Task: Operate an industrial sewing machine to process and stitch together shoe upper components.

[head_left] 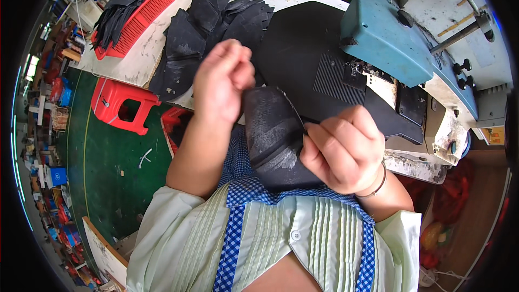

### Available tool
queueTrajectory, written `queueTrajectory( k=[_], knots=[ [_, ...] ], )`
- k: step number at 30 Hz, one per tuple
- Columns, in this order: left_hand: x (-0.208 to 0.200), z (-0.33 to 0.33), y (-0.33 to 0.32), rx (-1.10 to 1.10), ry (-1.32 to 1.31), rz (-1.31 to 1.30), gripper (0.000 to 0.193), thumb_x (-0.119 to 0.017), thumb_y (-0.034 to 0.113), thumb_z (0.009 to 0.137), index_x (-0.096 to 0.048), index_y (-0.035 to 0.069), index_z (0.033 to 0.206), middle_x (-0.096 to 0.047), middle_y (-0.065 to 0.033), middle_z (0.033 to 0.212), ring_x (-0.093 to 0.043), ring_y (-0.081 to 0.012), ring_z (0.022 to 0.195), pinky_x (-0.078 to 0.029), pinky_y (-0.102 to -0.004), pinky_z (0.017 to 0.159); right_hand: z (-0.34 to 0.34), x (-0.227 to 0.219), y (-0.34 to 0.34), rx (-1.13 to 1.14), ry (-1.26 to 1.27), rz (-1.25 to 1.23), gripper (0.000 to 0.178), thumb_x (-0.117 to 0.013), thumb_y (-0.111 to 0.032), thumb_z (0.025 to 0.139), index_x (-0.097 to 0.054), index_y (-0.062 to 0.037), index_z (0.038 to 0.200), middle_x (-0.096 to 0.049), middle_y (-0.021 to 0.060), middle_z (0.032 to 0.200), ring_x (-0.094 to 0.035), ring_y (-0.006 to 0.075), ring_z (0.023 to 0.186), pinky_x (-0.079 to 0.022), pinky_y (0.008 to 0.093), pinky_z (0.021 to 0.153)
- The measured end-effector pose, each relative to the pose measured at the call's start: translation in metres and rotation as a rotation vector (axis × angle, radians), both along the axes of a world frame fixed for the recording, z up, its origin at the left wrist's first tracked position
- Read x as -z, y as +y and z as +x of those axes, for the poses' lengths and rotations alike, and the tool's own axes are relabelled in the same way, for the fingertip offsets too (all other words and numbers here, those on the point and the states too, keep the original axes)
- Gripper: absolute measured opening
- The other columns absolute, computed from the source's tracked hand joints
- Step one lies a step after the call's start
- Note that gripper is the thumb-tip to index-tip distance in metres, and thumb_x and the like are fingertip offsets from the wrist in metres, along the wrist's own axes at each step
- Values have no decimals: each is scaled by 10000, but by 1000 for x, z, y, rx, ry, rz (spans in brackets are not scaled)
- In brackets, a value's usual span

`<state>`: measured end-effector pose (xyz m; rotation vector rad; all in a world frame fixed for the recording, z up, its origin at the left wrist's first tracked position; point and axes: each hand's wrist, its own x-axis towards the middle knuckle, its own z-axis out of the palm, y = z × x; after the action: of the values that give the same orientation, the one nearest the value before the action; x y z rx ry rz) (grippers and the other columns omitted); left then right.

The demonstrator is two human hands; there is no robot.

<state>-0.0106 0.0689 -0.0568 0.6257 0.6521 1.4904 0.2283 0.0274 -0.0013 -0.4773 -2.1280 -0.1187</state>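
Observation:
A dark, curved leather-like piece, scuffed grey and crossed by a raised seam, is held up in front of my apron. My right hand pinches its right edge between thumb and fingers. Beyond its upper left corner my left hand is raised, fingers curled together and slightly blurred; whatever they hold, if anything, is too small to make out. Similar black pieces lie in an overlapping pile on the table past my left hand. To the right stands a blue sewing-type machine with a black work plate.
A red plastic basket full of black pieces sits at the table's far left. Below it a red stool stands on the green floor. Crowded shelves line the left side. Metal rods stick out at the upper right.

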Motion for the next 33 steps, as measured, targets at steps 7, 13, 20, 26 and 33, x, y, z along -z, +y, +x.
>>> queueTrajectory(
  k=[7, 13, 20, 26, 33],
  knots=[
    [-33, -13, -36, -573, 1047, 426, 443, -493, 196, 1096, -547, 2, 701, -601, -69, 715, -504, -118, 619, -421, -290, 668, 12, -5, 9, 195, 234, -402, 64, -712, 42, 898, -680, 19, 948, -658, 116, 825, -610, 221, 656, -496, 300, 606],
    [-52, 32, -69, -329, 1233, 661, 623, -902, 89, 762, -602, -44, 1291, -668, -157, 1252, -687, -209, 1075, -548, -326, 924, -27, 5, 1, -219, 447, -843, 204, -674, 34, 941, -700, 41, 1143, -705, 143, 1001, -700, 231, 879, -557, 319, 786],
    [-82, 2, -90, 134, 756, 288, 176, -654, -76, 928, -688, -58, 1100, -730, -123, 1087, -702, -140, 967, -544, -261, 863, 0, -29, -4, 172, 118, -214, 763, -927, -251, 750, -567, 63, 1345, -611, 219, 1266, -630, 344, 1098, -524, 396, 929],
    [-66, 9, -83, 150, 589, 326, 252, -606, -83, 977, -630, -34, 1223, -711, -71, 1083, -677, -84, 957, -530, -220, 844, 8, -19, -21, -255, 526, -1318, 154, -768, -22, 918, -733, 16, 1063, -740, 33, 971, -643, 68, 865, -517, 226, 793],
    [-73, 17, -77, -209, 1140, 749, 172, -773, -25, 863, -691, -28, 1014, -709, -115, 922, -698, -157, 795, -539, -284, 680, 7, -14, -31, -229, 676, -1423, 187, -761, -9, 917, -719, 8, 1098, -742, 32, 991, -652, 75, 883, -519, 227, 835]
  ],
)
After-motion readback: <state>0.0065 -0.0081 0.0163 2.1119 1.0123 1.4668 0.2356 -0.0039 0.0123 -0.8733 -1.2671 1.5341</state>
